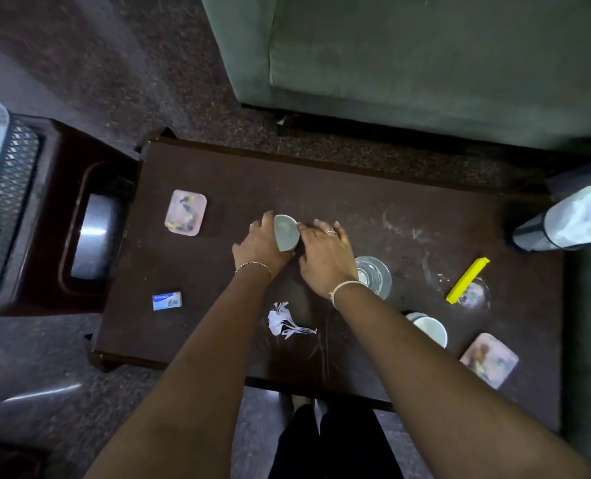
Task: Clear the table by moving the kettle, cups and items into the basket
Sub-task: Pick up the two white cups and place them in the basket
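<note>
Left hand (261,245) and right hand (325,259) both grasp one grey cup (286,232) at the middle of the counter (321,188).
The counter carries two cups, at least one glass (373,276), two coasters (185,212), one blue box (167,301) and one yellow bar (467,280). The grey cup is tilted between the hands, the left hand at its 8 o'clock and the right hand at its 4 o'clock. The white cup (430,330) stands further toward 4 o'clock.

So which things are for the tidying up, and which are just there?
Job: grey ceramic cup, clear drinking glass, white round cup, small blue box, yellow plastic strip, pink square coaster.
Just there: green fabric sofa, dark brown stool.
</note>
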### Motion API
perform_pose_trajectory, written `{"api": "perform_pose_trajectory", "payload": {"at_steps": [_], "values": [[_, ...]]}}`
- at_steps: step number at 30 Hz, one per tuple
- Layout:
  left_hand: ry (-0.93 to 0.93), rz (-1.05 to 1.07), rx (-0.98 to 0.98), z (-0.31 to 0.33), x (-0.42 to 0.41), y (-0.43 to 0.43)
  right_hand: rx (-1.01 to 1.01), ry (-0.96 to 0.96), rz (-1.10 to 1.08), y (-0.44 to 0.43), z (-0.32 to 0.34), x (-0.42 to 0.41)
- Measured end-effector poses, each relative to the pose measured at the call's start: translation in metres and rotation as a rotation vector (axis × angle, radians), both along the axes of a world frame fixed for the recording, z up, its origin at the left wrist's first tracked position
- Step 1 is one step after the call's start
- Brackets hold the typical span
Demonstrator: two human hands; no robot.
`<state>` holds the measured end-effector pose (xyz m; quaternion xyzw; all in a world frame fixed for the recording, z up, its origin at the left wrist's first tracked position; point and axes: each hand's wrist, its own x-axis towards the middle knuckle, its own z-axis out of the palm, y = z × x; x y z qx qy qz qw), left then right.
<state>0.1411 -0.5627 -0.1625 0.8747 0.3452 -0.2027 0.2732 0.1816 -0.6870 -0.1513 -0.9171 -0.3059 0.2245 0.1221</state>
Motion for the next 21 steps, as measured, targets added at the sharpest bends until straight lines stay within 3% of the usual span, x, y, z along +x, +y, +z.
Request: {"api": "perform_pose_trajectory", "payload": {"at_steps": [6, 14, 21], "values": [[-0.133, 0.051, 0.034, 0.024, -0.022, -0.014, 0.186, 0.03, -0.227, -0.003, 0.023, -0.017], [-0.213, 0.179, -0.011, 0.058, -0.073, -0.054, 0.338, -0.13, -0.339, -0.051, 0.062, -0.059], [-0.161, 0.282, -0.033, 0.065, -0.133, -0.123, 0.261, -0.149, -0.833, -0.141, 0.058, -0.097]]}}
